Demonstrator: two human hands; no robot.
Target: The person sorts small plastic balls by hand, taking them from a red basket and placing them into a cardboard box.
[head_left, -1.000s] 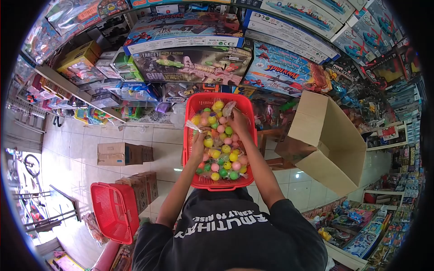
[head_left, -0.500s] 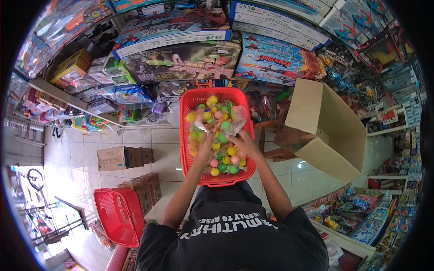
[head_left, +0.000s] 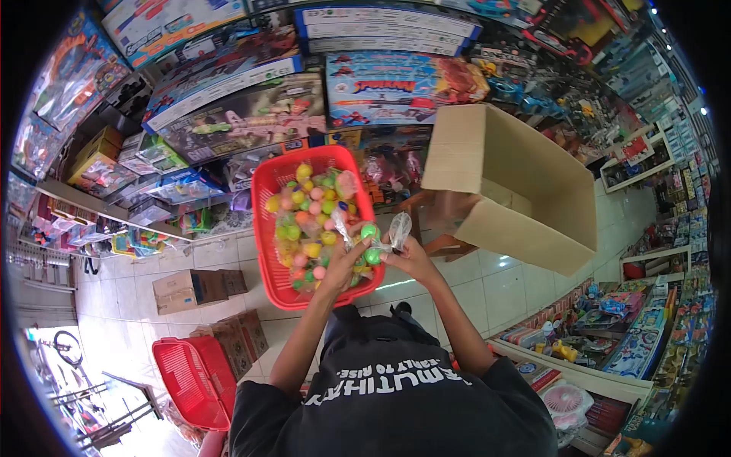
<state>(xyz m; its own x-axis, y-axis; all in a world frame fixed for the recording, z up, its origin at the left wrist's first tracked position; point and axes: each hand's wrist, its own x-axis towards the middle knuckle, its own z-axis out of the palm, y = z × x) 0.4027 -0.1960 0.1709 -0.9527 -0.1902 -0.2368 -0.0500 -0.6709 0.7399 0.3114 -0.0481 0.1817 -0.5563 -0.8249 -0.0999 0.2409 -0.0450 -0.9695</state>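
Note:
A red plastic basket (head_left: 263, 251) holds many small balls (head_left: 303, 204) in yellow, green, pink and orange, some wrapped in clear plastic. Over its right edge, my left hand (head_left: 343, 264) pinches one side of a clear plastic bag (head_left: 400, 227) with a couple of green balls (head_left: 371, 256) in it. My right hand (head_left: 412, 260) grips the bag's other side, its thumb close to the lower green ball. Both hands are closed, and the bag's crumpled ends stick up beyond the fingers.
To the right, a large open cardboard box (head_left: 464, 152) rests on a wooden stool (head_left: 449, 242). Small cartons (head_left: 190, 291) and another red basket (head_left: 194, 381) stand on the tiled floor at left. Stacked toy boxes (head_left: 388, 87) line the shelves ahead.
Both hands have lifted the bagged green balls away from the pile towards the basket's right edge. The view has turned right, so the basket appears further left.

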